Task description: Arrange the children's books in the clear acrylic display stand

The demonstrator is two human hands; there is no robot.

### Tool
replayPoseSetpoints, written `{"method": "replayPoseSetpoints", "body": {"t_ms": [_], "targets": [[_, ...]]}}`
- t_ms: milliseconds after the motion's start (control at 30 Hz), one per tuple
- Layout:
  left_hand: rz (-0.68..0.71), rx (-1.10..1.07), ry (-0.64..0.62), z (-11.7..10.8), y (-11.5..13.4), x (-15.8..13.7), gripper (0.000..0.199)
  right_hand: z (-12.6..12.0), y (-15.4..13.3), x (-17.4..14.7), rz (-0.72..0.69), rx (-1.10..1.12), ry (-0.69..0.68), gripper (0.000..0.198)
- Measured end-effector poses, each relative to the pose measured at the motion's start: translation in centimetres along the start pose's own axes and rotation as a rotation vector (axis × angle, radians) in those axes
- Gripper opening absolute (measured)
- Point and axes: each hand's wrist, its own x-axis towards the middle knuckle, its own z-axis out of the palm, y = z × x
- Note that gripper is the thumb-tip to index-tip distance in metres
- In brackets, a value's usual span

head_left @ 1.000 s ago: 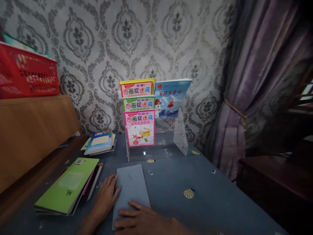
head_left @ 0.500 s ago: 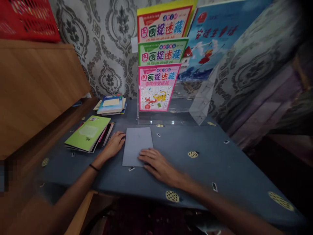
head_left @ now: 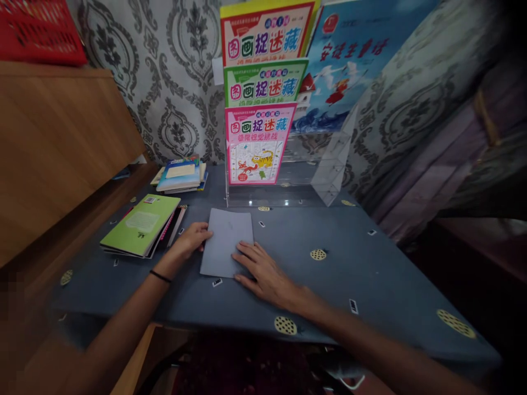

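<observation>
A thin plain grey booklet (head_left: 225, 236) lies in front of me, its left side looking slightly raised from the tablecloth. My left hand (head_left: 193, 239), with a dark band at the wrist, pinches the booklet's left edge between thumb and fingers. Across the lower right part of the booklet rests my right hand (head_left: 265, 274), fingers spread and flat, holding nothing. Nothing printed on the booklet's face can be read, apart from a faint small mark.
Left of the booklet lies a stack topped by a green book (head_left: 144, 225); behind it is a smaller pile of books (head_left: 179, 176). A clear acrylic rack (head_left: 272, 195) holds several picture books at the back. A wooden cabinet (head_left: 61, 153) borders the patterned blue-grey tablecloth (head_left: 354, 263).
My left fingers have come onto the booklet's left edge, which now looks slightly lifted. My right hand stays on the booklet, its fingers a little more spread. The view has shifted slightly.
</observation>
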Motion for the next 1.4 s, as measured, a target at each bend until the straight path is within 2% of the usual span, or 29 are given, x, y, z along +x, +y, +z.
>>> {"method": "replayPoseSetpoints", "body": {"t_ms": [100,233,333,433,533,633,733,867,1400], "targets": [[-0.034,-0.139,-0.096,0.5,0.2,-0.6,0.039,0.0,0.1,-0.2,0.001,0.029,-0.001,0.048],[-0.027,-0.238,-0.111,0.7,0.4,-1.2,0.049,0.2,0.8,-0.4,0.062,0.125,0.032,0.045],[-0.003,-0.301,-0.114,0.9,0.8,-1.5,0.053,0.4,1.8,-0.2,0.167,0.222,0.157,0.049],[0.011,-0.333,-0.109,1.1,1.2,-1.6,0.056,0.4,2.9,0.3,0.271,0.353,0.341,0.066],[0.021,-0.364,-0.095,1.5,1.7,-1.6,0.056,0.0,3.7,1.1,0.367,0.621,0.385,0.077],[0.033,-0.412,-0.079,1.9,2.0,-1.4,0.055,-0.6,4.1,1.8,0.427,0.933,0.318,0.067],[0.051,-0.447,-0.073,2.1,2.1,-1.0,0.056,-1.3,4.0,2.2,0.429,1.071,0.281,0.044],[0.039,-0.468,-0.070,2.2,2.2,-0.8,0.058,-1.7,3.8,2.4,0.422,1.076,0.310,0.038],[0.050,-0.456,-0.067,2.6,2.2,-0.3,0.059,-1.9,4.5,2.6,0.368,1.022,0.354,0.053]]}}
